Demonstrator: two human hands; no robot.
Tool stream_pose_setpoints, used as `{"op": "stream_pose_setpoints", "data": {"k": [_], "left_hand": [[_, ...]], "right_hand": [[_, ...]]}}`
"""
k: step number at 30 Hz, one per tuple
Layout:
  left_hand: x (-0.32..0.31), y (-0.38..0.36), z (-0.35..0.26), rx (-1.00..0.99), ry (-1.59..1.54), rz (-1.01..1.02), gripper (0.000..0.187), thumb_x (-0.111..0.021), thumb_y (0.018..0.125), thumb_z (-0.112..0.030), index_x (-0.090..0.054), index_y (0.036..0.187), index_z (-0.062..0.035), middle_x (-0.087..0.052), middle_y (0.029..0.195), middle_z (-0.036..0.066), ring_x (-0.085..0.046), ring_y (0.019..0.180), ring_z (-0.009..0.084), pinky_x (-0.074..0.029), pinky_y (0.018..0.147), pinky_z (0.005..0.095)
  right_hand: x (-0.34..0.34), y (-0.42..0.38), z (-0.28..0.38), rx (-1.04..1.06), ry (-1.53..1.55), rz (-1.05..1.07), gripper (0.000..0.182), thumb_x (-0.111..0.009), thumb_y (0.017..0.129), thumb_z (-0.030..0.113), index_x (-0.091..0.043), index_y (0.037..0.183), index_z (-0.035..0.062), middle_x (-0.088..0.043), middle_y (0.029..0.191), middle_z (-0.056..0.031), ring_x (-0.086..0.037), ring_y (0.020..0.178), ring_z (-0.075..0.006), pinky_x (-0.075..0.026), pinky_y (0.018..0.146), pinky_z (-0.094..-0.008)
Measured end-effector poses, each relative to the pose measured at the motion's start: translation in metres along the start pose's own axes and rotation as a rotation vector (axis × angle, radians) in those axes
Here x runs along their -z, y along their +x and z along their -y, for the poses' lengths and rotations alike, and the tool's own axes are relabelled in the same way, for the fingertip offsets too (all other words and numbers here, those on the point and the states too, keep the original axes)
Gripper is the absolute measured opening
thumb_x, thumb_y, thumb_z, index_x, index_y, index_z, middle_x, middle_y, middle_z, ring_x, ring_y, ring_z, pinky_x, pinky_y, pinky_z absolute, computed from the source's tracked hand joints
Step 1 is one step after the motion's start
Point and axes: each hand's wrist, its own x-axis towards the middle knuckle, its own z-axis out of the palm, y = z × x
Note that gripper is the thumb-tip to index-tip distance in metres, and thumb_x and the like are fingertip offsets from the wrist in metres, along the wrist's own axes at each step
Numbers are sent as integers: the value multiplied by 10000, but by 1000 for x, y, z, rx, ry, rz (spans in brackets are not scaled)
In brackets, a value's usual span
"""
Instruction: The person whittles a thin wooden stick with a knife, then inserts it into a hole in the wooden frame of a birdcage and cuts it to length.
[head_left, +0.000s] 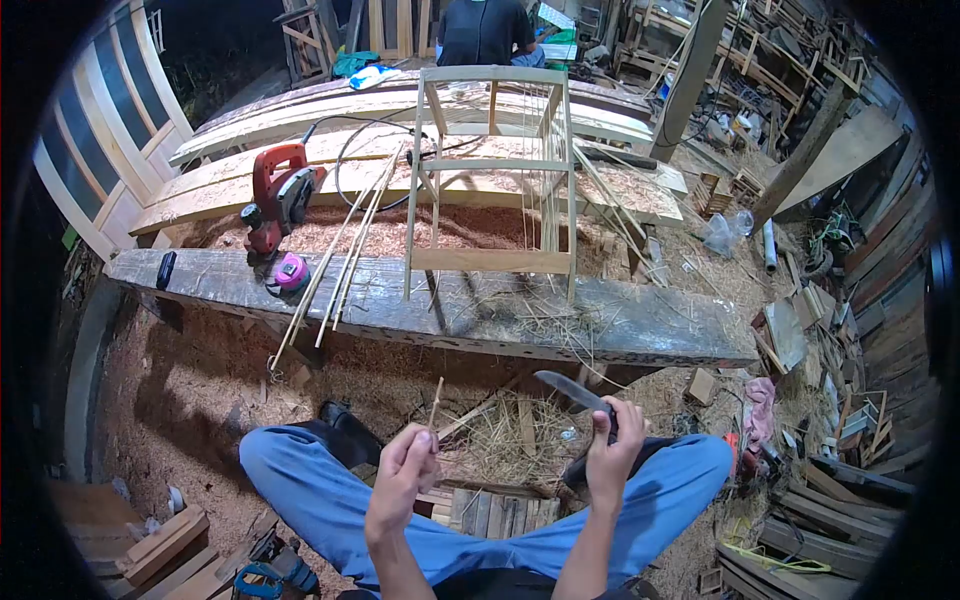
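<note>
My left hand (405, 462) is closed around a thin wooden stick (437, 403), whose upper end points up from the fist. My right hand (617, 445) grips a knife (572, 389) by its dark handle, the blade angled up and to the left. A gap separates the blade from the stick. Both hands are above my lap, between my knees in blue trousers (305, 475). Beyond them, a light wooden frame (490, 262) stands on a thick dark beam (650, 318), with thin strips strung upright on its right side. Several long thin strips (352, 255) lean across the beam.
A red power planer (278, 200) and a pink round object (291, 271) sit on the beam's left part. Planks (600, 190) lie behind it. Shavings (200, 400) cover the floor. Another person (485, 30) is at the back. A blue tool (262, 582) lies at bottom left.
</note>
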Motion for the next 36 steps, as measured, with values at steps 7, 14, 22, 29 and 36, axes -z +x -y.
{"op": "stream_pose_setpoints", "data": {"k": [7,14,22,29,36], "left_hand": [[-31,10,25,98,31,48,197,-515,1101,-221,-560,968,-82,-360,692,-95,-303,580,9,-229,499,220],[-19,4,26,4,150,160,219,-497,1112,-216,-548,974,-54,-375,740,-82,-289,586,10,-239,507,218],[-21,7,15,19,146,175,251,-506,1113,-253,-549,967,-54,-375,768,-78,-291,588,2,-254,493,212],[-15,6,7,30,130,148,272,-510,1108,-263,-534,924,-65,-342,711,-79,-276,550,13,-218,470,215],[17,-3,-7,4,94,-84,267,-509,1098,-273,-527,900,-95,-332,676,-83,-268,513,20,-212,448,222]], "right_hand": [[-23,-13,55,291,283,347,362,-739,876,434,-721,997,93,-655,859,-46,-591,859,-264,-397,844,-411],[-29,-16,57,309,299,353,350,-761,844,424,-736,972,99,-657,844,-39,-596,855,-252,-396,852,-415],[-17,-4,29,233,151,227,317,-759,848,376,-723,962,82,-644,844,-51,-574,855,-267,-386,877,-413],[-18,-6,29,243,91,185,288,-759,856,346,-719,964,82,-641,863,-51,-576,870,-273,-388,887,-419],[3,7,2,70,6,47,435,-602,995,479,-696,1010,54,-631,881,-93,-560,882,-303,-390,845,-420]]}}
